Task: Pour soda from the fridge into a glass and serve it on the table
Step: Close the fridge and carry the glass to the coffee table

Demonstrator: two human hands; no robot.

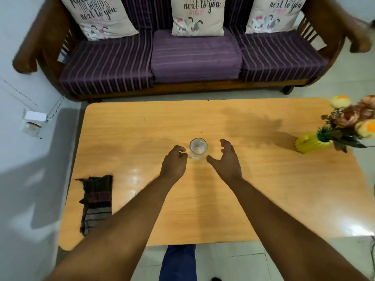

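Note:
A clear glass (198, 149) with pale liquid in it stands upright near the middle of the wooden table (263, 189). My left hand (174, 162) hovers just left of the glass with its fingers loosely curled, holding nothing. My right hand (226, 159) is just right of the glass, fingers spread and relaxed, thumb pointing toward the glass base without touching it. No soda bottle is in view.
A folded striped cloth (97, 201) lies at the table's near left corner. A yellow vase with flowers (316, 141) stands at the right edge. A purple-cushioned wooden sofa (194, 57) sits beyond the table, and a wall is on the left.

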